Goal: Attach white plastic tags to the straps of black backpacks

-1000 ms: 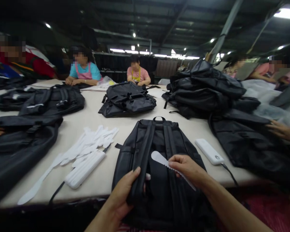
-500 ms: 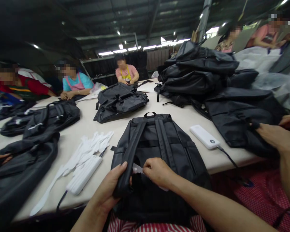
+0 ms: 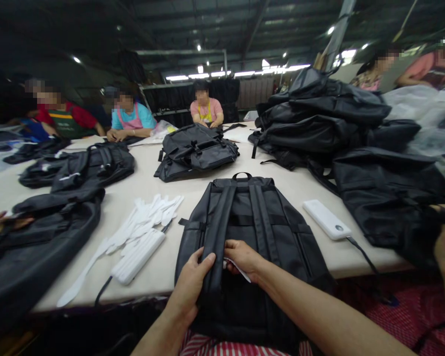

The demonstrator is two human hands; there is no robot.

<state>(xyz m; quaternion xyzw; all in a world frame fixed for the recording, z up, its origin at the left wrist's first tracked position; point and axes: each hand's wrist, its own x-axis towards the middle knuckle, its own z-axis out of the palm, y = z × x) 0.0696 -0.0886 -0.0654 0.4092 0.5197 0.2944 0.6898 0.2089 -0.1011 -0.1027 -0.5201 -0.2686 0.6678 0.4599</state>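
Observation:
A black backpack [image 3: 294,242] lies in front of me, its back panel and shoulder straps facing up and its lower end over my lap. My left hand [image 3: 191,279] is closed around the lower part of the left shoulder strap [image 3: 222,212], thumb on top. Against the inner side of that strap is my right hand [image 3: 244,258], its fingers curled in a pinch. A thin white strip [image 3: 242,271] sticks out beneath it; the strap partly hides the fingertips.
Loose white strips [image 3: 143,222] lie on the table [image 3: 129,190] at left, beside a white power bank [image 3: 139,257] with a cable. Another power bank [image 3: 327,220] is at right. Black backpacks are piled [image 3: 319,109] at the back right. Several people work around the table.
My right hand has moved to the strap, with the white strip now below its fingers. My left hand still grips the strap. The view has swung slightly left.

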